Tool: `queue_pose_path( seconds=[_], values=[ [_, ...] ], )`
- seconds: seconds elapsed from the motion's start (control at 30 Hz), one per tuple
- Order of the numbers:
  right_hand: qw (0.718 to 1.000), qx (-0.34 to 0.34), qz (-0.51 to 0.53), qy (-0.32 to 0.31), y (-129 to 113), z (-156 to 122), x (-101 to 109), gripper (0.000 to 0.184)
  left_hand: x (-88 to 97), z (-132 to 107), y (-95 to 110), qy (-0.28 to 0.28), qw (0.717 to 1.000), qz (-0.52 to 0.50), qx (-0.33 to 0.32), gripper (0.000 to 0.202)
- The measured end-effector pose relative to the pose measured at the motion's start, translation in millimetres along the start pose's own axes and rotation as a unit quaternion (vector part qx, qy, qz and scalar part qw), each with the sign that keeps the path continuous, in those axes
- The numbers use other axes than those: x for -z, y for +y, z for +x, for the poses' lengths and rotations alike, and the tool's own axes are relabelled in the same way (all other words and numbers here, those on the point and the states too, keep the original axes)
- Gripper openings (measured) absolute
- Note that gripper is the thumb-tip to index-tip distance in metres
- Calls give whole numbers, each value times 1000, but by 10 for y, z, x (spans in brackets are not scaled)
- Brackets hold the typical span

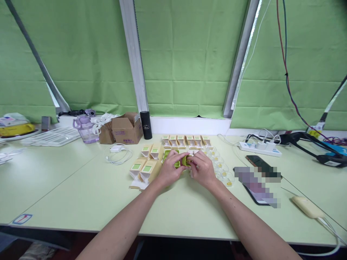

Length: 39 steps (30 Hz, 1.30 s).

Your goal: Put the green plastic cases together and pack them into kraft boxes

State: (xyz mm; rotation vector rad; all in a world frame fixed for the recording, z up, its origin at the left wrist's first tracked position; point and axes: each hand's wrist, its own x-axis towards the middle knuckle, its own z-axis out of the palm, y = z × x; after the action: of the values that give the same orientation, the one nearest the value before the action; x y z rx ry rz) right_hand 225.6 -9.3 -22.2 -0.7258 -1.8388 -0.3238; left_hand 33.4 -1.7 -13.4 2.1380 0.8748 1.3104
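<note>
Between both hands, a little above the table, is a small yellow-green plastic piece (185, 160) with a hollow middle. My left hand (172, 167) grips its left side, fingers closed on it. From the other side my right hand (202, 167) pinches it, the fingertips partly hidden. More green pieces (168, 154) lie behind my left hand. Small open cartons (146, 169) with green labels stand left of it, and a row of similar cartons (185, 141) stands behind. Several clear plastic pieces with yellow centres (223, 169) lie right of my right hand.
Two phones (264, 167) (256, 187) and a cream power bank (307, 207) lie to the right. Behind them are a power strip (260, 148) and a black headset (311, 144). A cardboard box (127, 129), a black bottle (146, 125) and a purple jug (86, 130) stand at the back left.
</note>
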Motion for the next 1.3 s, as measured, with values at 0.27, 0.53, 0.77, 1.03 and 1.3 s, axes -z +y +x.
queue_pose_path(
  seconds=[0.27, 0.53, 0.77, 1.03, 1.3],
  values=[
    [1000, 0, -5, -21, 29, 3, 19, 22, 5, 7, -7, 6, 1000, 11, -8, 58],
    [1000, 11, 12, -14, -2, 50, 136, 34, 40, 60, -38, 42, 999, 23, -15, 57],
    [998, -39, 15, -43, 3, -32, 55, 66, 32, 47, -52, 42, 997, 70, -17, 57],
    [994, -76, 71, -39, 34, -81, -46, 69, 34, 33, -35, 33, 997, 59, -26, 67],
    [974, -158, 158, 29, 18, -35, -63, 59, 56, 61, -1, 76, 997, 24, 17, 26]
  ],
)
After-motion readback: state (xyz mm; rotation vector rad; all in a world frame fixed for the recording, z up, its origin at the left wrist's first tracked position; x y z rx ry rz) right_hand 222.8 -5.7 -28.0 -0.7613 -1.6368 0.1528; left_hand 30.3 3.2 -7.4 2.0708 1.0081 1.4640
